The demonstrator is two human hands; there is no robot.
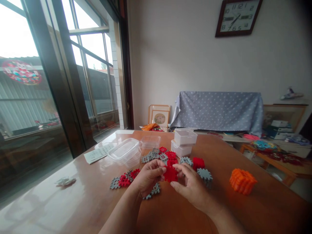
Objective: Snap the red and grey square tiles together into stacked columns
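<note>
Over the middle of the table, my left hand (152,174) pinches the left edge of a red toothed interlocking block piece (171,175) between thumb and fingers. My right hand (188,182) grips the same piece from its right side, index finger above and thumb below. Behind it lie loose red pieces (172,155) and grey pieces (152,156). A row of grey and red pieces (124,180) lies left of my left forearm. Just past my right hand are a red block (198,163) and a grey toothed piece (204,174).
A stack of orange toothed pieces (242,181) stands at the right. Clear plastic containers (125,151) and two stacked white boxes (185,138) sit farther back. Written paper (98,153) and a small crumpled packet (65,182) lie on the left of the brown table (85,208).
</note>
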